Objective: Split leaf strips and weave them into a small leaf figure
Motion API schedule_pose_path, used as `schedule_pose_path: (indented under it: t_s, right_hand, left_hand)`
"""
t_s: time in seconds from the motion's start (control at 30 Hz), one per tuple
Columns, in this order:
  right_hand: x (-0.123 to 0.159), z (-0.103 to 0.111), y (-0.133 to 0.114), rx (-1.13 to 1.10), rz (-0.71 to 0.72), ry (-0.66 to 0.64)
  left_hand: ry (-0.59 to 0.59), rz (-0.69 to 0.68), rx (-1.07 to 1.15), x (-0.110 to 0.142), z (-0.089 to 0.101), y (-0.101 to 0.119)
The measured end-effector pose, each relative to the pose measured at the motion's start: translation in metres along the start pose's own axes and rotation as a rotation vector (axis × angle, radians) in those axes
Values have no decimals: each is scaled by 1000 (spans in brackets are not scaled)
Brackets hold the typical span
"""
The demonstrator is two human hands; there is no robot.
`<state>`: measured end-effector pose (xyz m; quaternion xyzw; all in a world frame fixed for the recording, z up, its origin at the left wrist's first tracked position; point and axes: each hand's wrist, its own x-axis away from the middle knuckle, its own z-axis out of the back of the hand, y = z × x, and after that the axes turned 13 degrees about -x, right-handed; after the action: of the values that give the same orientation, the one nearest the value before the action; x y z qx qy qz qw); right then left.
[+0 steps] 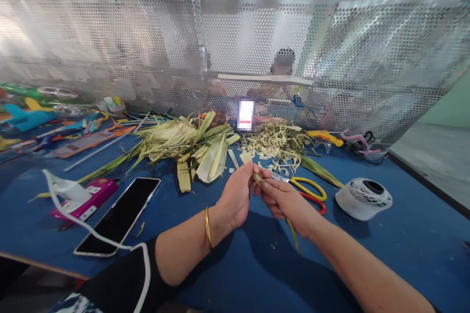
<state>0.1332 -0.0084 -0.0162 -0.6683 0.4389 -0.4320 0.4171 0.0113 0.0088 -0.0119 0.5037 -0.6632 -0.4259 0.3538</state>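
Both hands meet over the blue table, working on one pale green leaf strip that looks like corn husk point(246, 158). My left hand point(235, 198) pinches it near its wide upper end; the fingers are partly hidden behind the thumb. From the right, the fingers of my right hand point(284, 200) close round the strip just below that. A thin green tail of the strip hangs beneath the right hand. Just beyond the right hand lie scissors point(311, 189) with one yellow and one red handle loop, their blades partly covered by the hand.
A husk pile point(167, 139) and shredded scraps point(277, 142) lie ahead. On the right is a white cone of string point(363, 199). To the left are a phone point(123, 215), a magenta power strip point(91, 196) and a white cable point(146, 274). A perforated metal panel point(154, 44) stands behind.
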Motion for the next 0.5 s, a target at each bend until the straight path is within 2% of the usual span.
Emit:
schedule_pose_path:
  t_s: [0.17,0.4,0.5]
  right_hand:
    - [-6,8,-2,236,181,52]
    - [-2,10,-9,391,182,25]
    - [-4,18,-16,586,286,31]
  left_hand:
    - [-13,-34,63,-3,2,1]
    - [97,-22,102,-7,3,7]
    - [137,-25,37,-9,7,10]
